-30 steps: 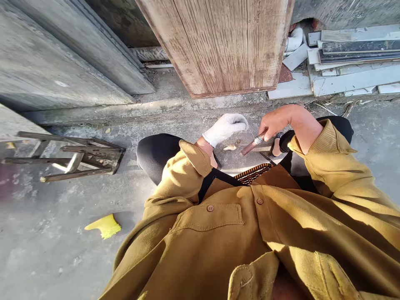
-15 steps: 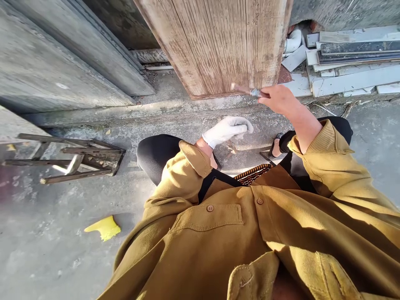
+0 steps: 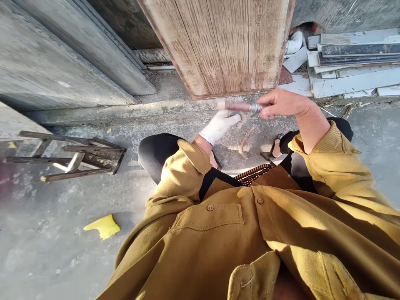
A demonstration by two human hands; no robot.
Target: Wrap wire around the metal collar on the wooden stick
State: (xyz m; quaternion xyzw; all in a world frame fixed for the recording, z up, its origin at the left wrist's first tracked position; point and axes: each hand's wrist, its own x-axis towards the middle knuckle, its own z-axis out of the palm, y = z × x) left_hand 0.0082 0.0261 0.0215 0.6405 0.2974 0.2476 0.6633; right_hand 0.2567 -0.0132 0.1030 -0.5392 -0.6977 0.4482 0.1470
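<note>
My bare right hand is closed around one end of a brown wooden stick with wire wound round it near my fingers. The stick points left and its far end is smeared by motion. Just under that far end is my left hand, in a white glove with the fingers curled in. What the glove holds, if anything, I cannot make out, nor whether it touches the stick. A second piece of brown wood, bent and branch-like, lies on the ground between my feet.
A grooved wooden panel leans ahead of me. Grey boards stand at the left, above a small wooden stool on its side. Yellow scrap lies on the concrete. White planks and a white pipe are at the right.
The stick has come down and left, from the panel's lower edge to above my gloved hand. My left hand has shifted slightly left, and the bent wood on the ground shows more fully.
</note>
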